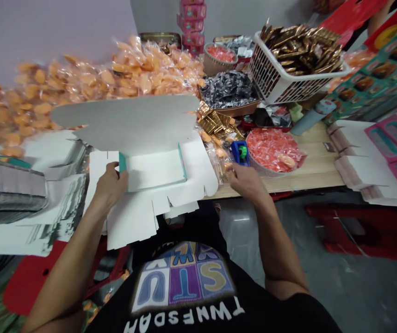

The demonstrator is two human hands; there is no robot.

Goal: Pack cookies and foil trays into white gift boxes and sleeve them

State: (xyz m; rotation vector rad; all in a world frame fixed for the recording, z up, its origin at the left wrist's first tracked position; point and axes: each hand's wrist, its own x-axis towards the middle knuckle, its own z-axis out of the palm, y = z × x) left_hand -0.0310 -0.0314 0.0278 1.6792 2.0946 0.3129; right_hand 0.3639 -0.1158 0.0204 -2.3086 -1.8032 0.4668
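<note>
An open white carton (pixel 157 171) with teal edges lies before me, its lid raised at the back and its flaps spread out. My left hand (pixel 111 182) is closed round the carton's left wall, thumb inside. Right of the carton, my right hand (pixel 249 182) has its fingers curled together by the clear-wrapped orange pieces (pixel 221 152); what they pinch, if anything, is hidden. Just beyond it stands a blue tape dispenser (pixel 239 152) with a green core. Gold-wrapped packets (pixel 215 122) lie behind the orange pieces.
Flat carton blanks (pixel 63 199) are stacked at left. A heap of orange packets (pixel 143 69) runs along the back. To the right are a bowl of red packets (pixel 275 150), a tray of black packets (pixel 231 90), a white basket (pixel 299 85) and a bottle (pixel 313 118).
</note>
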